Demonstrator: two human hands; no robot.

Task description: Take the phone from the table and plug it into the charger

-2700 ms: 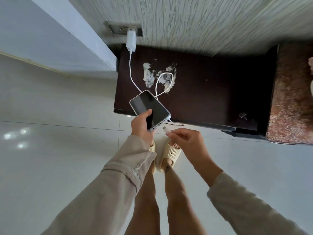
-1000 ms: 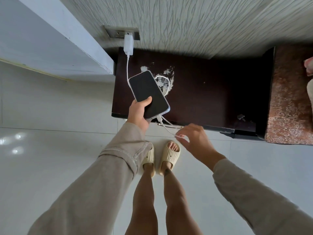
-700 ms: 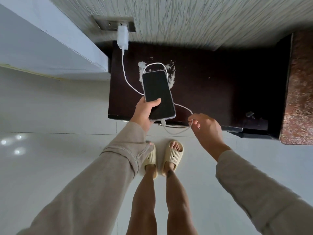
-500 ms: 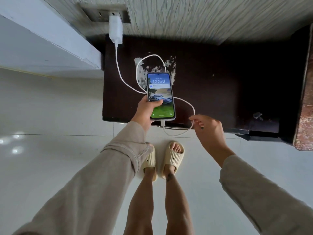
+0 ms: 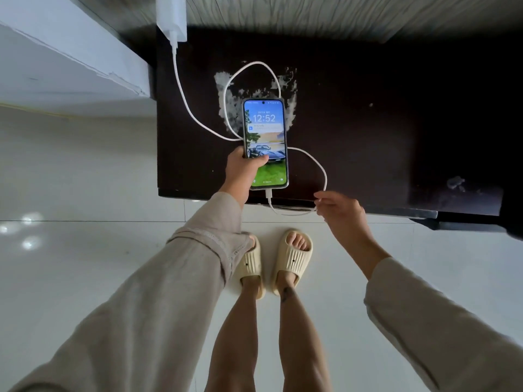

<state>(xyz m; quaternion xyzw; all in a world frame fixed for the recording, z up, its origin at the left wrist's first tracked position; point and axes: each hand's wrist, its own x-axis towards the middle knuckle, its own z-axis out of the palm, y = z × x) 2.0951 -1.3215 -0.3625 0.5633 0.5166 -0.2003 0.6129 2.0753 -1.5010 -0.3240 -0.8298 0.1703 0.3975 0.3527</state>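
The phone (image 5: 265, 128) has its screen lit, showing 12:52, and sits low over the dark table (image 5: 368, 123). My left hand (image 5: 240, 171) grips its lower left side, thumb on the screen. A white cable (image 5: 192, 114) runs from the white charger (image 5: 172, 17) on the wall, loops over the table and enters the phone's bottom port. My right hand (image 5: 341, 212) pinches a loop of this cable at the table's front edge.
A white ledge (image 5: 70, 60) stands left of the table. Worn pale patches (image 5: 229, 108) mark the tabletop behind the phone. My feet in cream slippers (image 5: 291, 258) stand on the glossy white floor just before the table.
The cable end went into the phone's port and the screen lit up. My left hand moved the phone farther over the table. My right hand shifted from the plug to the cable loop.
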